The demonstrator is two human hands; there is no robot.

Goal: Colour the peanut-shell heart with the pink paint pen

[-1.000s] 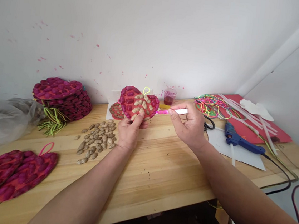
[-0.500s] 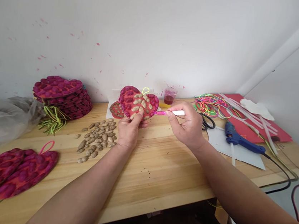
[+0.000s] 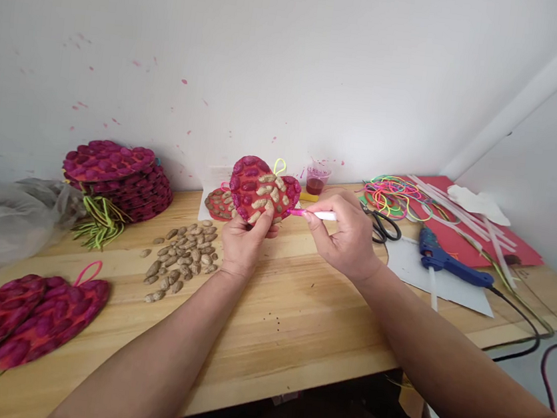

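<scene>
My left hand (image 3: 248, 238) is closed on a red heart-shaped plaque (image 3: 252, 189), held up and tilted above the table. Peanuts cover its face: those along the edge and left side are painted magenta, those in the middle are bare tan. A yellow-green loop sticks out of its top. Between the thumb and fingers of my right hand (image 3: 348, 240) is a slim white paintbrush (image 3: 325, 215) with a pink-stained end. Its tip meets the plaque's right edge. Behind stands a small clear cup (image 3: 317, 178) of dark red liquid.
Loose peanuts (image 3: 185, 255) lie left of my left hand. Magenta pieces are stacked (image 3: 118, 181) farther back, with more hearts (image 3: 57, 318) at front left. Scissors (image 3: 382, 226), a blue glue gun (image 3: 448, 258) and coloured cords (image 3: 400, 196) lie on the right. A white wall (image 3: 294, 70) rises behind.
The plaque and my left hand have shifted slightly right and turned a little. My right hand and the brush have moved slightly left, the tip staying at the plaque's right edge.
</scene>
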